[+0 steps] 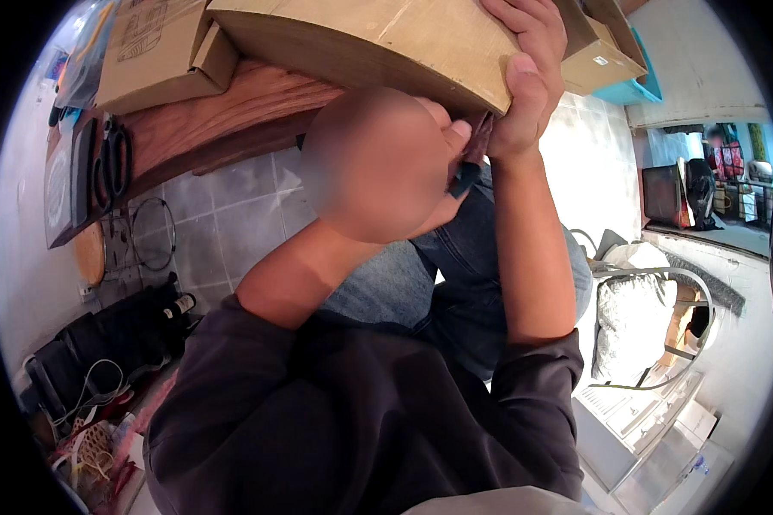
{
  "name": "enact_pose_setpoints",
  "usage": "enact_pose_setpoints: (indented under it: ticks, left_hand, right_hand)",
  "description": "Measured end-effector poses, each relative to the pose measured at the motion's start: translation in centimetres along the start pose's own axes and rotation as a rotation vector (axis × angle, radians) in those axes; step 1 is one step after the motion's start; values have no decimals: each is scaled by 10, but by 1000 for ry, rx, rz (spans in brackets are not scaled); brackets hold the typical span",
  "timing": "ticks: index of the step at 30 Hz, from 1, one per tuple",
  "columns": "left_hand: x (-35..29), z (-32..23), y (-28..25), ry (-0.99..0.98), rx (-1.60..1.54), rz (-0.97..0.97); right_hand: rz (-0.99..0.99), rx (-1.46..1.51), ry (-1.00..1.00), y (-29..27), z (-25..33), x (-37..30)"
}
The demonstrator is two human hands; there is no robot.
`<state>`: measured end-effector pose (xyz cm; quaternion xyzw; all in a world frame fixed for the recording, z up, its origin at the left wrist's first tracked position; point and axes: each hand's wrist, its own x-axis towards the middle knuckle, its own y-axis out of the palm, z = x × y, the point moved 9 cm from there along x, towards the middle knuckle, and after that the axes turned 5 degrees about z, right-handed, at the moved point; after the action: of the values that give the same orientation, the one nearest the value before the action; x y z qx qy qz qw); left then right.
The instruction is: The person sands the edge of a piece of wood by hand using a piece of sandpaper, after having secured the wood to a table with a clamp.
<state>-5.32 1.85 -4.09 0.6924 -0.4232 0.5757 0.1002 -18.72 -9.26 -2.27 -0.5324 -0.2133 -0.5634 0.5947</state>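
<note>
Fingers of the right hand (543, 81) clamp the right end of the box (378, 30), top centre; that arm runs straight up. The left hand (386, 163), largely blurred, slants in beneath; I cannot tell what its fingers hold. Upper left: carton (150, 56) on the tabletop (193, 129), scissors (112, 167) beside it.

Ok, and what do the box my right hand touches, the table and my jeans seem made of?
Box: cardboard or thin wood, I can't tell which; matt tan, crisp edges. Table: wood or wood-look laminate, smooth reddish brown with streaky grain. Jeans: likely denim, soft and matt, from the uneven blue fading.
</note>
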Motion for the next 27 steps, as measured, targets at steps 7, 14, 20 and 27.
enact_pose_setpoints:
  ticks: [7,14,20,27]
  left_hand:
    - [1,-11,5,30,144,96]
    - [-3,10,-1,-110,-94,-66]
    - [-18,20,11,149,7,-46]
    - [-3,14,-15,-79,31,-215]
  right_hand:
    - [5,23,74,4,1,1]
    - [-15,29,87,2,-6,-2]
    - [-13,32,85,5,3,4]
    - [4,13,109,5,-3,0]
